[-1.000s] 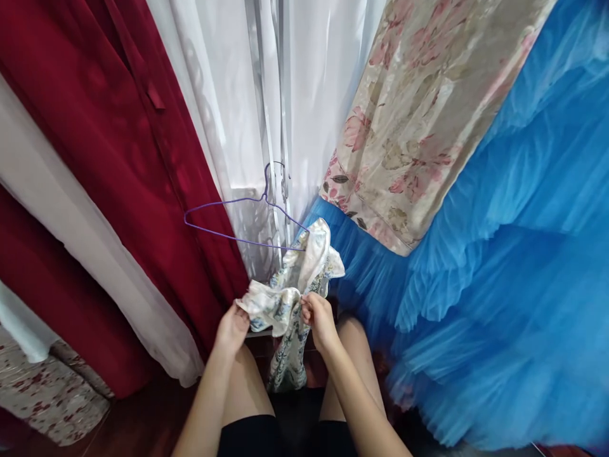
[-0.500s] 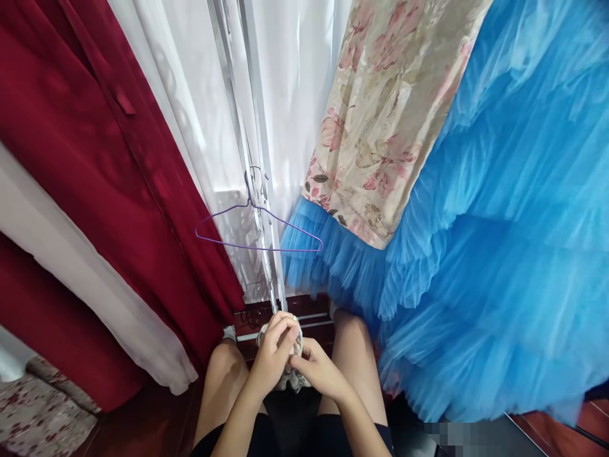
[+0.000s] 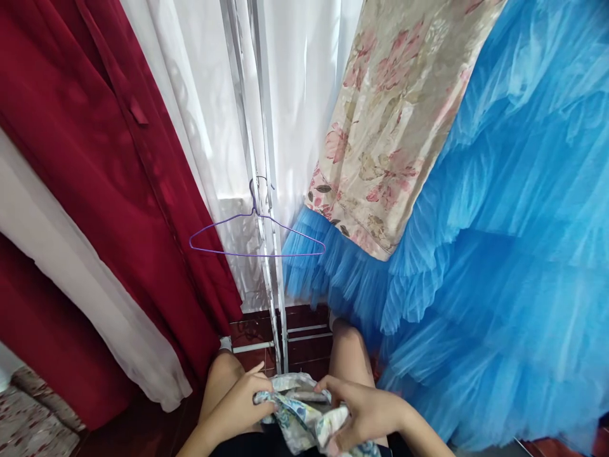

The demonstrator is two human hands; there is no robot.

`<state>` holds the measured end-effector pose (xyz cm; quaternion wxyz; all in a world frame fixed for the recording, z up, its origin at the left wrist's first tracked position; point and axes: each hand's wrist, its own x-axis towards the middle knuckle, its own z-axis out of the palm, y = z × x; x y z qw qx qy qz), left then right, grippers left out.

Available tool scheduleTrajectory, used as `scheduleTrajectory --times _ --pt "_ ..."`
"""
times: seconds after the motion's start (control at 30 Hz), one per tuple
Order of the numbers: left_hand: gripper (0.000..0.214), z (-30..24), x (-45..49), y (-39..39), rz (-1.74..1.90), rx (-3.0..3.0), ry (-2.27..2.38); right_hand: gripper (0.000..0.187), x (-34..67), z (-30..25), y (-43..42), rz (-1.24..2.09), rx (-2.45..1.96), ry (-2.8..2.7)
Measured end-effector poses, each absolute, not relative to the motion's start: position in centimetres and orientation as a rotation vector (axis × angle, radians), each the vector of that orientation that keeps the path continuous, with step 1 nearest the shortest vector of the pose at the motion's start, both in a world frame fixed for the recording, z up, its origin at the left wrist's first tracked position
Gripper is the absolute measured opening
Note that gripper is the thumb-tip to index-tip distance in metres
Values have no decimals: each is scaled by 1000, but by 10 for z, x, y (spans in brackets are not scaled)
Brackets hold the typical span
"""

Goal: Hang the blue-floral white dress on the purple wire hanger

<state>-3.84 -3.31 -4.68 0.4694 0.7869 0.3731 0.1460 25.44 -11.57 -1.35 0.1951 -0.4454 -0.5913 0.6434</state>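
A white cloth with blue flower print [image 3: 304,412] is bunched over my lap at the bottom of the view. My left hand [image 3: 240,403] grips its left side with curled fingers. My right hand [image 3: 366,412] is closed on its right side. An empty purple wire hanger [image 3: 257,236] hangs on a white metal rack post [image 3: 266,209] just above my hands. Nothing hangs on the hanger.
A dark red garment [image 3: 95,165] and a white sheer one [image 3: 200,114] hang at the left. A beige floral dress [image 3: 390,120] and a big blue tulle dress [image 3: 499,254] hang at the right. The rack's foot [image 3: 280,346] stands on a dark wood floor between my knees.
The cloth came off the hanger and down to my lap, first balled tight between both hands, now spread a little. The hanger is left bare.
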Motion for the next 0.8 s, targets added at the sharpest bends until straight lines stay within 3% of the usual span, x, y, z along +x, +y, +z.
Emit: scheduleTrajectory --times 0.03,0.17,0.27,0.37,0.53,0.8 --pt "18 -43 -36 -31 380 1949 943 75 252 -16 -114 1801 -1265 -1773" --pt "12 -25 -25 -25 464 2013 990 29 242 -21 -97 1934 -1111 -1910" --pt "8 -22 -26 -20 461 2033 1003 25 253 -3 -80 1906 -956 -1623" --pt "17 -29 -37 -15 421 2098 1094 24 283 27 -61 1861 -870 -1374" --pt "30 -30 -58 -5 477 2160 1140 14 340 77 -16 1439 -1194 -1287" --pt "25 48 -44 14 934 2065 954 9 354 138 118 1281 -1189 -1198"
